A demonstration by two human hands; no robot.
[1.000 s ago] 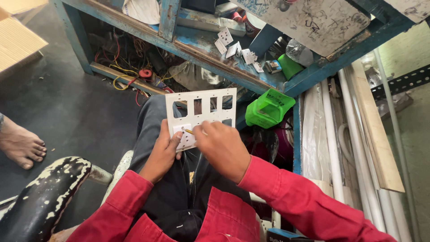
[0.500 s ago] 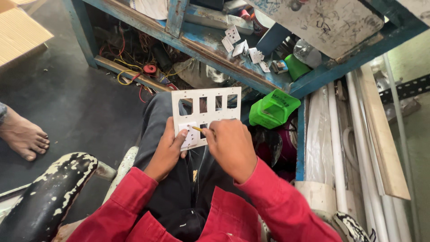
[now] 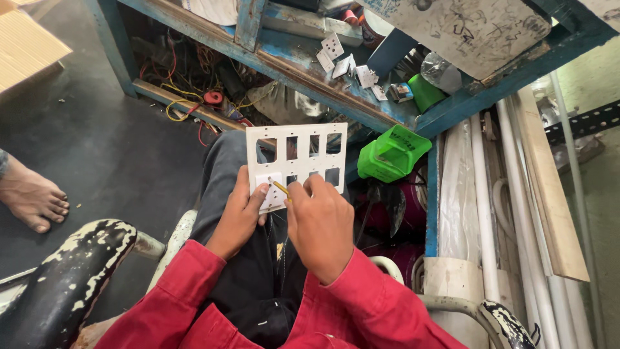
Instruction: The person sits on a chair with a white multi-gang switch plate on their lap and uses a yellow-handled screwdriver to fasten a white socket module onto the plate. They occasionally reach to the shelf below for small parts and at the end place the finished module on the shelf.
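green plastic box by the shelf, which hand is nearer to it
Right. The right hand sits on the lower edge of the white switch plate, just left of and below the green box; the left hand grips the plate's far corner.

Lower left corner of the white switch plate (image 3: 297, 155) is covered by the left hand (image 3: 240, 216); the thin yellow tool's (image 3: 280, 188) rear end disappears inside the right hand (image 3: 321, 223). Small white parts on the bench (image 3: 303, 74) too small to identify. Bare foot (image 3: 29, 197) cut off at left edge.

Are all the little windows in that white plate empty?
Not all. The white plate has open cut-outs along the top row, but the bottom-left one is filled by a white switch piece, which the left hand presses.
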